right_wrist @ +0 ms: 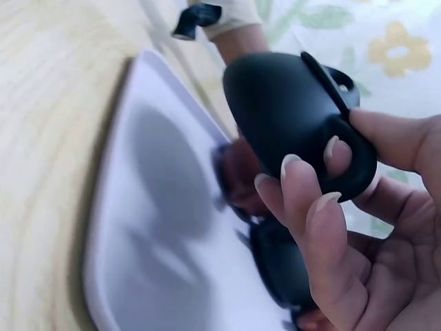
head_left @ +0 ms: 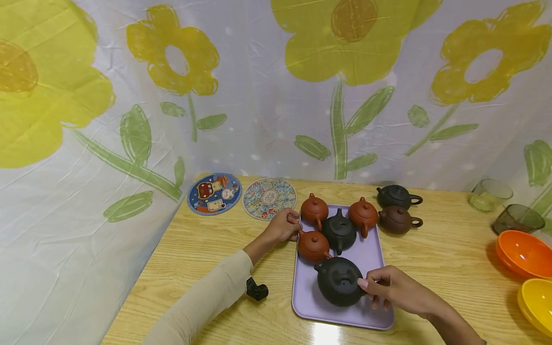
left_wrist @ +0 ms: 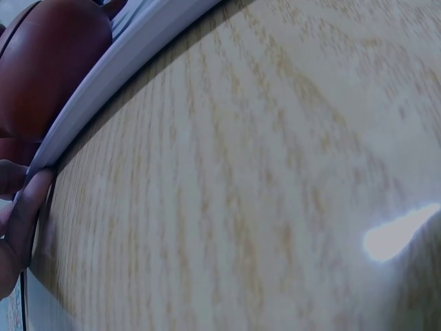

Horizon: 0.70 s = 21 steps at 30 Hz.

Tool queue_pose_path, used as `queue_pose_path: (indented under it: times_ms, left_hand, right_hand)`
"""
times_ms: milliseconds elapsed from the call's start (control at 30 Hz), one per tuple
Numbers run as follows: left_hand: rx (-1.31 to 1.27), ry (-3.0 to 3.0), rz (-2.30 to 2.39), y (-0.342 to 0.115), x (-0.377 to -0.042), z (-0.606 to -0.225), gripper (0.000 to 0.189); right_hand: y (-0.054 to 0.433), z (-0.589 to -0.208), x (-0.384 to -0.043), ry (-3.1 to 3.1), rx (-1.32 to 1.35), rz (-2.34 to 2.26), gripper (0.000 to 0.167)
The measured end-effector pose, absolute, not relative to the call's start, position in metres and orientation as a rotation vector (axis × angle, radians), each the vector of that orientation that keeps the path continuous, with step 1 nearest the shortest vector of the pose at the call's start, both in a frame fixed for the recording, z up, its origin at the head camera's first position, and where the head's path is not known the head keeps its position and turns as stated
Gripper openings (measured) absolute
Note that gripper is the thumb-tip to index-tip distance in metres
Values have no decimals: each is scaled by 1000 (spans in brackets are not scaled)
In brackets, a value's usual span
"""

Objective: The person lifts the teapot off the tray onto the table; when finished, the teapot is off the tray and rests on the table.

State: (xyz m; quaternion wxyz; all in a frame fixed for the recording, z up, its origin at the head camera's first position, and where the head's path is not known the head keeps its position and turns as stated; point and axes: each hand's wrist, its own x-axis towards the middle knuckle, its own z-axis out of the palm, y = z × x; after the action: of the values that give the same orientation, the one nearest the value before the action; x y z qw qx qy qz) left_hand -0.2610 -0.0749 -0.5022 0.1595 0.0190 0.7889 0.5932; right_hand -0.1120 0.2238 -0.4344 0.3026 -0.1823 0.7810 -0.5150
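Observation:
My right hand (head_left: 394,290) holds a black teapot (head_left: 339,282) by its handle. In the right wrist view a finger passes through the handle loop and the thumb presses near the lid; the pot (right_wrist: 275,103) is raised above the lilac tray (right_wrist: 124,262), casting a shadow there. My left hand (head_left: 282,226) grips the left rim of the tray (head_left: 308,302), its fingertips (left_wrist: 38,189) at the edge. Standing on the tray's far half are reddish-brown teapots (head_left: 313,247), one at the left, one at the far left corner (head_left: 314,211), one at the far right corner (head_left: 361,213), around another black teapot (head_left: 338,232).
Right of the tray stand a black teapot (head_left: 393,197) and a dark brown teapot (head_left: 395,221). Two round patterned mats (head_left: 214,193) lie at the back left. Glass bowls (head_left: 517,220), an orange bowl (head_left: 523,254) and a yellow bowl (head_left: 536,304) line the right side.

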Motion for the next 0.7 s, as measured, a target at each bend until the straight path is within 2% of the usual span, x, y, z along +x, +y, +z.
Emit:
queue_pose_path:
  times_ms: [300,700]
  left_hand:
    - [49,2246,1688,-75,-262,-503,35]
    - [37,2246,1675,-76,-262,-501,35]
  right_hand:
    - [253,-424,-123,2055,-588,-1385,33]
    - [300,-422,-142,2125,-547,-1339,34]
